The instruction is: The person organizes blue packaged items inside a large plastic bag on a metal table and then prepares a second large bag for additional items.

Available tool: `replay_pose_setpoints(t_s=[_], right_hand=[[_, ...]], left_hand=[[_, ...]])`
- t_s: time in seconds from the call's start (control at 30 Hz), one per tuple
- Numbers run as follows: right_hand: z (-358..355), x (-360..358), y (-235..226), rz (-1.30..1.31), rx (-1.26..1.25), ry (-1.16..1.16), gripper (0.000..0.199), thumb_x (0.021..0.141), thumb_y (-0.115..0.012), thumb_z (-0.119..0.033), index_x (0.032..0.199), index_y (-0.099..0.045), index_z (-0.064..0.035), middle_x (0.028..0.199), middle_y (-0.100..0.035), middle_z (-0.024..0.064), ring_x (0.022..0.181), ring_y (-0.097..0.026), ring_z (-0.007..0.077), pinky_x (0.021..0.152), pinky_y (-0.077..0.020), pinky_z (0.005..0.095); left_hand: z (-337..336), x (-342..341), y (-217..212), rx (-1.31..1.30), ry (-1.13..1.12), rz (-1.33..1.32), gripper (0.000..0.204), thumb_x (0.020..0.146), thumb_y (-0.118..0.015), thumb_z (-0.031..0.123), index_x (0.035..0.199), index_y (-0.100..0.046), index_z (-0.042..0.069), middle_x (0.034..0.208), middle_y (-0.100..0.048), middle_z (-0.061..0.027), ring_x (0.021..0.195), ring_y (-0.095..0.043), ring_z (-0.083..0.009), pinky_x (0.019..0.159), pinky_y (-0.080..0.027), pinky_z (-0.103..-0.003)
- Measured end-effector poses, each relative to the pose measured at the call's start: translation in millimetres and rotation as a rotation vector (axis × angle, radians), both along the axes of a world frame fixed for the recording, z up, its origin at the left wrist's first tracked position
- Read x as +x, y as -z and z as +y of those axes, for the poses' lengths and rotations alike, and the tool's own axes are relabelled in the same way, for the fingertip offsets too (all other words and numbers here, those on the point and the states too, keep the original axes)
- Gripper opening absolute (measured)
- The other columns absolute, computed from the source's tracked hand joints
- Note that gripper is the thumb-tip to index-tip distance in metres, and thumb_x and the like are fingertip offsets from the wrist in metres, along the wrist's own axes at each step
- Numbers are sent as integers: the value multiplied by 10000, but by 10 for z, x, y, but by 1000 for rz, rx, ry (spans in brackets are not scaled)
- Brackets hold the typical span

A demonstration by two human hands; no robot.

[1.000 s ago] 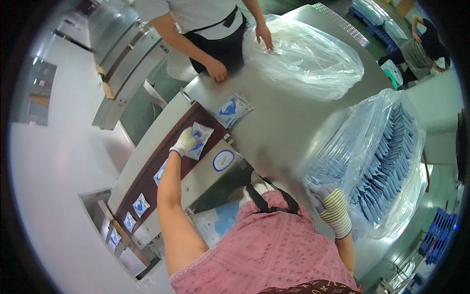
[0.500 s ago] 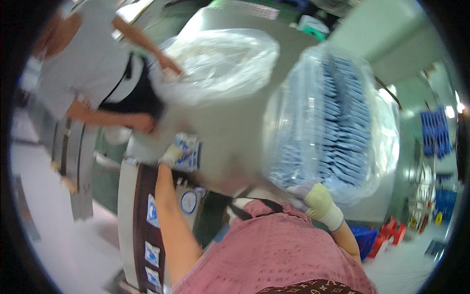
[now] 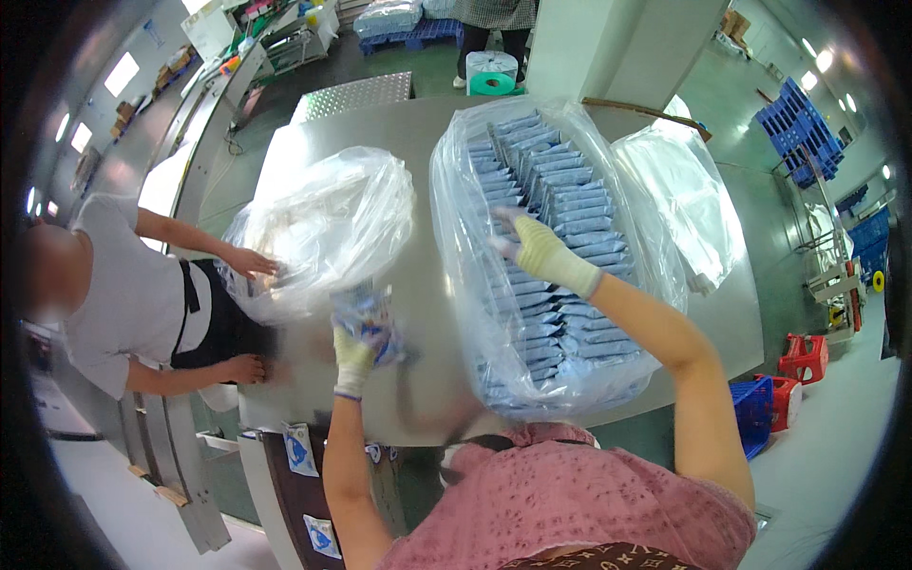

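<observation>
My left hand, in a pale knitted glove, grips a blue-and-white packet, blurred by motion, above the left part of the metal table. Whether there is more than one packet in it I cannot tell. My right hand, gloved the same way, reaches over a large clear plastic bag with its fingers apart. Rows of blue packets stand packed on edge inside this bag. The right fingertips are at the left rows; whether they touch them is unclear.
Across on the left, a co-worker rests a hand on another clear bag. A dark conveyor carrying packets runs below the table's near left edge. Clear plastic sheeting lies right of the full bag. Red stools stand beyond.
My right hand has moved from the bag's near edge to over the packets. My left hand has brought the packet from the table's edge further over the table. The view has shifted.
</observation>
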State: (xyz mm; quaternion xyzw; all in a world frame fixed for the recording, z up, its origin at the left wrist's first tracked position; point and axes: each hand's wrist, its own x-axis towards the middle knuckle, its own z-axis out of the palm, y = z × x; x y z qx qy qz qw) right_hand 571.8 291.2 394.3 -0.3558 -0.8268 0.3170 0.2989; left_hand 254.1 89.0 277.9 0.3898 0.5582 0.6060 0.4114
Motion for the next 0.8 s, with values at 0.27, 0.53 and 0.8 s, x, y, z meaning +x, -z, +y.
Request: replay_pose_setpoints(t_s=[0.27,0.53,0.8], right_hand=[[672,-1106,716,-821,542,-401,376,907,-496,-152,1270,-505,-54,1306,-529,97,1201,-493,230,1072,-357,364],[-44,-985,363,-365,-238,-350,345,966,-440,-140,1288,-475,-22,1040,-600,77,944,-570,200,851,-446,295],[-61,-898,583,105,160,-493,242,843,-548,-156,1040,-567,-18,859,-606,135,805,-599,310,757,-476,372]], left_hand=[[2100,1322,-1991,220,342,-319,411,797,-709,229,1152,-571,74,984,-626,-24,859,-595,-119,687,-488,-255],[3370,1165,-1562,-321,560,510,648,555,-881,118,1113,-567,22,864,-630,-77,603,-584,-159,438,-484,-266],[3857,1506,-1428,-203,329,1631,728,719,-742,407,1286,-494,23,1185,-580,-212,1114,-567,-343,950,-428,-485]])
